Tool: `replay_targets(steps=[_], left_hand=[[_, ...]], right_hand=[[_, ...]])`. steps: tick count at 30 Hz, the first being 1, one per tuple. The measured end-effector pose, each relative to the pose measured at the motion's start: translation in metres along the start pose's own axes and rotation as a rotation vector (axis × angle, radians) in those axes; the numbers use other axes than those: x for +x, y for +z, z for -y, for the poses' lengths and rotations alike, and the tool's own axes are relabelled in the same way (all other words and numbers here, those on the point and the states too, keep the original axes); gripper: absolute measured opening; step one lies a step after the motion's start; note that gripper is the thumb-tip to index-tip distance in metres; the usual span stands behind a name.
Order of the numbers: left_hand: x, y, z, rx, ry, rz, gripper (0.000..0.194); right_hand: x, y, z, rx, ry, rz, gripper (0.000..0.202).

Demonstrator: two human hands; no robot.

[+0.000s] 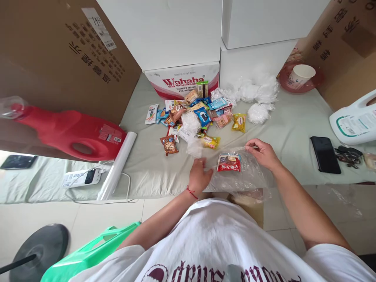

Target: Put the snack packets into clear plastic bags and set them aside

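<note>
A clear plastic bag [249, 172] lies spread at the table's front edge, with a red snack packet [229, 163] on or inside it; which of the two I cannot tell. My right hand [262, 152] pinches the bag's upper right edge. Beside the packet's left side is my left hand [200, 175], near the bag's left edge, its fingers partly blurred. Behind them lies a pile of wrapped snacks [202, 115], with a yellow packet [210, 141] and a brown packet [169, 145] at its front. Crumpled clear plastic [190, 124] rests on the pile.
Bundles of clear plastic [258, 113] sit behind right. A red jug [79, 133] and a plastic roll [117, 166] lie left. At right are a phone [325, 154], keys [349, 156], a white bottle [357, 119] and a paper cup [302, 74]. Boxes [182, 31] stand behind.
</note>
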State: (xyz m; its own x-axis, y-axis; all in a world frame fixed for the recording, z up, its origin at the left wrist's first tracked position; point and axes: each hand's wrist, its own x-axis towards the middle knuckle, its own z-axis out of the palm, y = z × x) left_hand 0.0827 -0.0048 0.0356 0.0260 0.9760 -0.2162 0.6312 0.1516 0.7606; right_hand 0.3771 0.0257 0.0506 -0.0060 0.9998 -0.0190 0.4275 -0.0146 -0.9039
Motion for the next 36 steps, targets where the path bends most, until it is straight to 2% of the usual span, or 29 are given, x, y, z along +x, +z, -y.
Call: replay_targets(steps=[2,7,11,14,16,18,20,21,22,23,25,26,27,29,30,32,34,36], left_hand=[[0.006,-0.008,0.013,-0.092,-0.077,0.053,0.021],[0.034,-0.023,0.026,-0.154,-0.104,0.015,0.022],[0.052,-0.034,0.034,-0.148,-0.127,-0.026,0.019],[0.054,-0.041,0.038,-0.128,-0.134,-0.088,0.019],[0.047,-0.046,0.037,-0.106,-0.131,-0.158,0.020],[0.034,-0.055,0.030,-0.036,-0.034,-0.304,0.022],[0.017,-0.066,0.017,0.093,0.211,-0.458,0.020],[0.007,-0.071,0.008,0.171,0.381,-0.484,0.019],[-0.002,-0.074,-0.003,0.249,0.560,-0.443,0.019],[-0.010,-0.074,-0.015,0.322,0.735,-0.331,0.019],[-0.020,-0.068,-0.040,0.465,1.028,0.022,0.021],[-0.022,-0.061,-0.052,0.541,1.117,0.202,0.022],[-0.020,-0.053,-0.063,0.617,1.141,0.330,0.022],[-0.010,-0.035,-0.080,0.744,1.052,0.433,0.023],[-0.003,-0.028,-0.085,0.781,0.992,0.437,0.024],[0.014,-0.017,-0.088,0.816,0.906,0.421,0.026],[0.030,-0.012,-0.084,0.828,0.889,0.432,0.029],[0.042,-0.011,-0.077,0.841,0.917,0.495,0.036]], right_hand=[[0.003,0.002,-0.001,0.024,0.007,-0.029,0.031],[0.000,-0.002,0.002,0.016,-0.003,-0.105,0.030],[-0.015,-0.013,-0.009,-0.120,0.022,-0.104,0.025],[-0.020,-0.017,-0.022,-0.320,0.064,-0.109,0.023],[-0.018,-0.018,-0.025,-0.453,0.029,-0.157,0.026],[-0.011,-0.018,-0.020,-0.543,-0.049,-0.194,0.032],[0.000,-0.015,-0.011,-0.588,-0.142,-0.139,0.040],[0.006,-0.013,-0.007,-0.595,-0.190,-0.072,0.045],[0.012,-0.010,-0.003,-0.598,-0.234,0.010,0.051],[0.018,-0.005,-0.001,-0.601,-0.271,0.096,0.057],[0.031,0.006,0.002,-0.617,-0.315,0.233,0.066],[0.037,0.012,0.002,-0.627,-0.320,0.277,0.065],[0.043,0.019,0.003,-0.635,-0.317,0.308,0.058],[0.052,0.029,0.002,-0.638,-0.303,0.340,0.035],[0.055,0.033,0.002,-0.632,-0.299,0.342,0.025],[0.059,0.038,0.002,-0.603,-0.301,0.324,0.022],[0.060,0.040,0.002,-0.553,-0.303,0.296,0.022],[0.059,0.041,0.001,-0.505,-0.290,0.278,0.022]])
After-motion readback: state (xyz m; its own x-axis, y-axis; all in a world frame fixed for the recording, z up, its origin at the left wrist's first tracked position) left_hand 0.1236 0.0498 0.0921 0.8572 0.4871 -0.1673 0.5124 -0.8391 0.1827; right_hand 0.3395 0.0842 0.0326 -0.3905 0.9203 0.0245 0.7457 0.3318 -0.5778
